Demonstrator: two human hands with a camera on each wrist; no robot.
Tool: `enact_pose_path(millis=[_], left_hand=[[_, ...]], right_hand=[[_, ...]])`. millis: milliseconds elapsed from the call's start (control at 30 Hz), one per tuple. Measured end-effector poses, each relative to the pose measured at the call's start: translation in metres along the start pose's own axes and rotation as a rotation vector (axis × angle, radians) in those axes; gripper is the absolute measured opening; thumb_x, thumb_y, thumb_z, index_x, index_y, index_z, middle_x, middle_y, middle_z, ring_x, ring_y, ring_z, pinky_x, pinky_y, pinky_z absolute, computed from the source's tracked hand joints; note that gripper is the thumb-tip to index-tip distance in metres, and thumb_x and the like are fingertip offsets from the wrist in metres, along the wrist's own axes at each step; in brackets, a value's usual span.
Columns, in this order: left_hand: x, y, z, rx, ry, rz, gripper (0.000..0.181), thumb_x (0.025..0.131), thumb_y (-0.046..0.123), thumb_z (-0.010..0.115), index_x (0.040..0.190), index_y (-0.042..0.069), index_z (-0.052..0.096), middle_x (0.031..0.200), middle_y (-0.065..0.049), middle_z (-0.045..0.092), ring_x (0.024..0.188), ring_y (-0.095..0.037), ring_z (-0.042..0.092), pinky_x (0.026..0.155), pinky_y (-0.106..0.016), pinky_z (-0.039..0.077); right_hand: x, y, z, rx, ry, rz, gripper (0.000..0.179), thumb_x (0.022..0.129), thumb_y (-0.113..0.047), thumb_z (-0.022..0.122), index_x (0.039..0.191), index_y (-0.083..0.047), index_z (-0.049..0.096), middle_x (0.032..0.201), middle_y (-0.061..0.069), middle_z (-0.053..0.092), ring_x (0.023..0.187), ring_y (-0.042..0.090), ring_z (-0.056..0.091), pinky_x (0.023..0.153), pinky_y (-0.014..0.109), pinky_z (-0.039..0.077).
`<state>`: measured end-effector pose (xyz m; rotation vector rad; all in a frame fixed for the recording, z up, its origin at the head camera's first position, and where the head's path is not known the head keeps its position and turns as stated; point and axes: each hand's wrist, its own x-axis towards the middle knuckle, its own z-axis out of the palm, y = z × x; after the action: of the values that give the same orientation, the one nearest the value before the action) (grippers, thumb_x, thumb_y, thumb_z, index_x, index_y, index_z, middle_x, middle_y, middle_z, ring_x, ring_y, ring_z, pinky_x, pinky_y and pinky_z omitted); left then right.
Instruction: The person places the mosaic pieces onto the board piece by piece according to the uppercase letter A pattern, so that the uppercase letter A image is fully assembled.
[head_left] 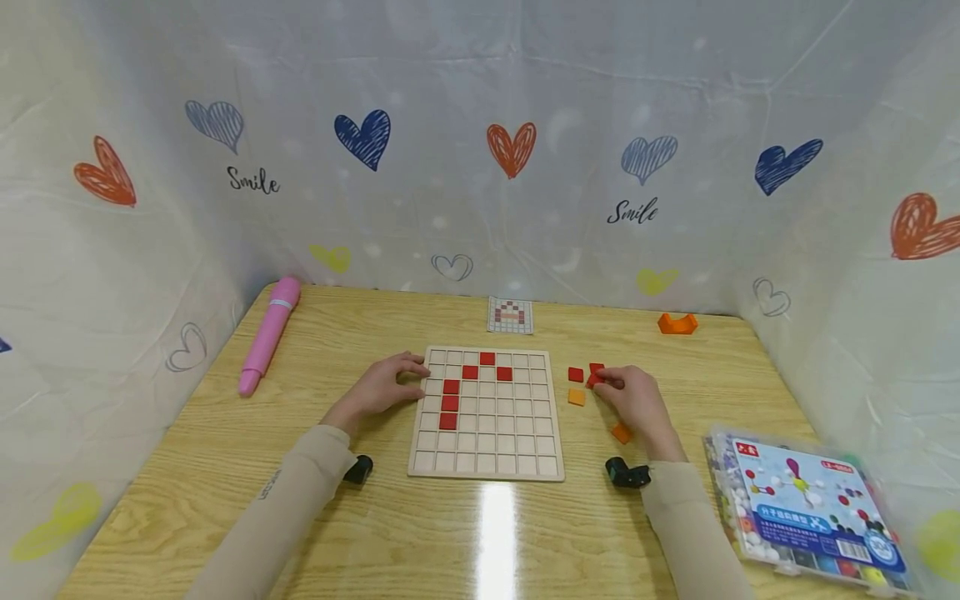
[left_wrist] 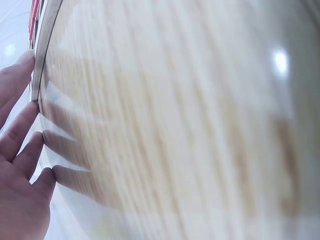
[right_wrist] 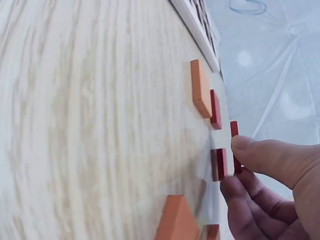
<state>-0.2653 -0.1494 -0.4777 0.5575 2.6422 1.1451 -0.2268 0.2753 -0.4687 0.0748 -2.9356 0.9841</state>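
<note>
A square wooden grid board (head_left: 502, 446) lies flat with several red tiles (head_left: 450, 403) set in its upper and left cells. My left hand (head_left: 382, 385) touches the board's left edge with its fingers and thumb loosely extended; in the left wrist view the fingertips meet the board's side. Right of the board, my right hand (head_left: 636, 404) pinches a red square tile (right_wrist: 234, 129) between thumb and fingers, held just above the table. Close by lie a red tile (head_left: 575, 374), an orange tile (head_left: 576, 397), another red tile (right_wrist: 221, 164) and an orange tile (head_left: 621, 432) beside the hand.
Behind the board lies a small printed pattern card (head_left: 511, 316). A pink stick-like object (head_left: 270, 337) is at the far left, an orange curved piece (head_left: 677, 323) at the back right. A clear case with a blue-and-white label (head_left: 813, 508) stands at the right edge. Patterned cloth surrounds the table.
</note>
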Motion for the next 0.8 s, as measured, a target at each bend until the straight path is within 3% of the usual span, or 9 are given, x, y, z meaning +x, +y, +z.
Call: enact_pose_path(millis=[300,567,800], left_hand=[[0.000,-0.002,0.001,-0.001,-0.001,0.006,0.032,0.088,0.014,0.073,0.119,0.007,0.069,0.145,-0.013,0.048,0.144,-0.036,0.026,0.118,-0.051,0.019],[0.000,-0.001,0.000,0.012,0.000,0.003,0.033,0.088,0.014,0.073,0.120,0.007,0.069,0.146,-0.013,0.048,0.144,-0.035,0.026,0.118,-0.051,0.019],[0.000,0.000,0.000,0.020,0.004,0.003,0.032,0.088,0.013,0.073,0.120,0.006,0.069,0.146,-0.014,0.047,0.143,-0.037,0.027,0.118,-0.052,0.019]], right_hand=[[0.001,-0.014,-0.001,0.091,-0.003,0.012,0.037,0.092,-0.023,0.070,0.125,-0.007,0.067,0.124,0.019,0.060,0.105,0.033,0.059,0.088,0.045,0.051],[0.005,-0.031,0.003,0.223,-0.070,0.017,0.037,0.091,-0.022,0.071,0.126,-0.010,0.067,0.123,0.015,0.060,0.102,0.027,0.059,0.085,0.038,0.050],[0.011,-0.043,0.013,0.208,-0.151,-0.034,0.035,0.091,-0.022,0.072,0.123,-0.009,0.069,0.122,0.013,0.062,0.103,0.026,0.058,0.087,0.039,0.049]])
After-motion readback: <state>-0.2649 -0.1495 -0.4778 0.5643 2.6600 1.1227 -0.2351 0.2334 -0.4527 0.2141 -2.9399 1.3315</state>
